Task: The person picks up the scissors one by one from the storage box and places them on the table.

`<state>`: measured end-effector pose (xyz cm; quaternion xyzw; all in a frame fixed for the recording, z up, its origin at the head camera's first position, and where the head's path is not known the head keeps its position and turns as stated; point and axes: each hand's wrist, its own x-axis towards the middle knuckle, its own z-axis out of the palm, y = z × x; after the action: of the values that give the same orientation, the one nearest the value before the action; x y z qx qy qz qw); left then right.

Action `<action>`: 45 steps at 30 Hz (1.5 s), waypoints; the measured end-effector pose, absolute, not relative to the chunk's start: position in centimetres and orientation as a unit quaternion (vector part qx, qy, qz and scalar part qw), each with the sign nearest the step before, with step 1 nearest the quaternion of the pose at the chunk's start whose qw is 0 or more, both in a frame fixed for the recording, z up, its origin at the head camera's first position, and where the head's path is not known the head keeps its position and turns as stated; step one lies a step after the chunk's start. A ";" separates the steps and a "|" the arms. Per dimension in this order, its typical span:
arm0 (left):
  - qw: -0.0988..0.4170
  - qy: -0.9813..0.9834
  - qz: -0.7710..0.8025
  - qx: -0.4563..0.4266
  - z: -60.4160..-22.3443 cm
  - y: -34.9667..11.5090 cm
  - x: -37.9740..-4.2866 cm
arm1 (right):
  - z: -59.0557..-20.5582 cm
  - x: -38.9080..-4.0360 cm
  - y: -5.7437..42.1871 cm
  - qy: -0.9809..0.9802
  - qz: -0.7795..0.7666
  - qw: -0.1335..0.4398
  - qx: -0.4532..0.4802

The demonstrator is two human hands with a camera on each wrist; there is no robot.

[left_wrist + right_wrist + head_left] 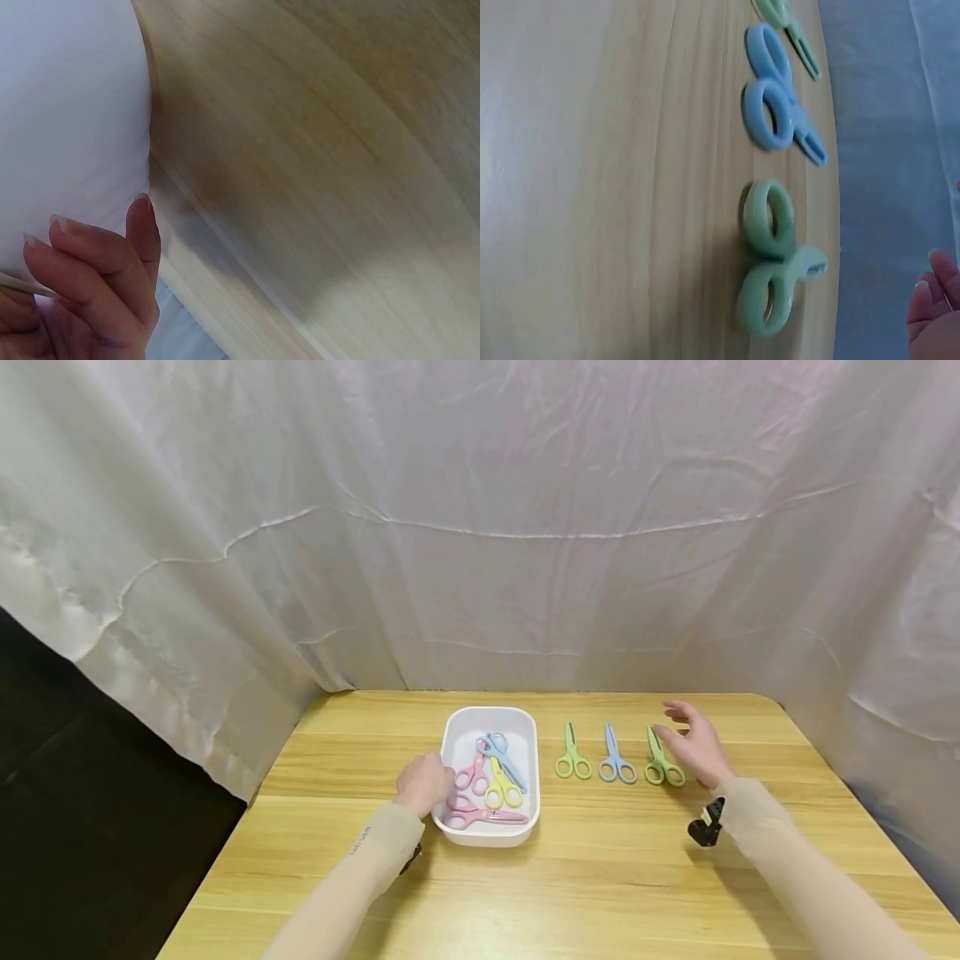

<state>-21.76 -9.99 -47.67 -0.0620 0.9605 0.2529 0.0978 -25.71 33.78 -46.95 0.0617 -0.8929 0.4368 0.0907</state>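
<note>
At its left wall, my left hand (425, 783) pinches the rim of a white plastic bin (487, 838); in the left wrist view its fingers (105, 274) curl against the outer side. Inside the bin lie pink scissors (491, 817), yellow scissors (497, 777), blue scissors (506, 762) and another pink pair (472, 774). My right hand (699, 752), fingers loosely bent and holding nothing, is beside and over the blade end of green scissors (658, 763). Left of these lie blue scissors (614, 758) and another green pair (572, 757), in a row with handles toward me.
A wooden table (585, 893) carries everything. Grey-white curtain cloth (525, 593) hangs behind its far edge and along the right side. A dark area (90, 793) lies beyond the left edge.
</note>
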 end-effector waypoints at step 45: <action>0.085 0.962 0.251 -0.064 -47.8 -9.9 -21.8 | -44.6 -26.5 19.1 -0.903 0.362 0.074 0.220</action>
<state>-21.83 -9.92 -47.78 -0.0636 0.9622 0.2510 0.0849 -26.53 19.09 -44.59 0.2196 -0.9030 0.3617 0.0743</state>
